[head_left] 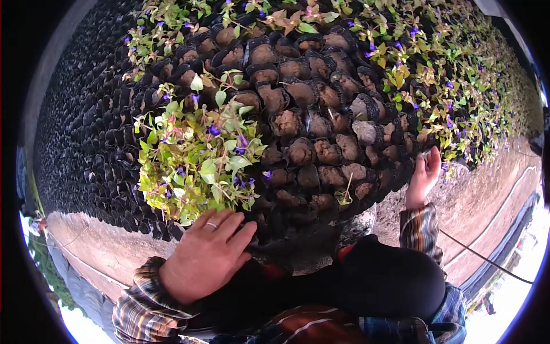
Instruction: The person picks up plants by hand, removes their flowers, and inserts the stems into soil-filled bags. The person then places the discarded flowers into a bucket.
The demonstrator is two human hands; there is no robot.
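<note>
My left hand (209, 252), with a ring on one finger, lies back up at the near edge of a clump of leafy plants with purple flowers (200, 155). Its fingertips reach the lowest leaves and the black bags beside them; the fingers are slightly apart. At the right, my right hand (425, 175) is raised by the edge of the black bags, near another group of flowering plants (447, 109). Its thumb and forefinger come together at the tips, and whatever is between them is too small to make out. Soil-filled black bags (301, 152) stand between the hands.
Many black bags (80, 132) fill the left side. A loose sprig (344, 198) lies on the near bags. Bare ground (109, 241) borders the bags, and a thin dark cord (487, 258) crosses the ground at the right. My knee in dark cloth (395, 281) is close below.
</note>
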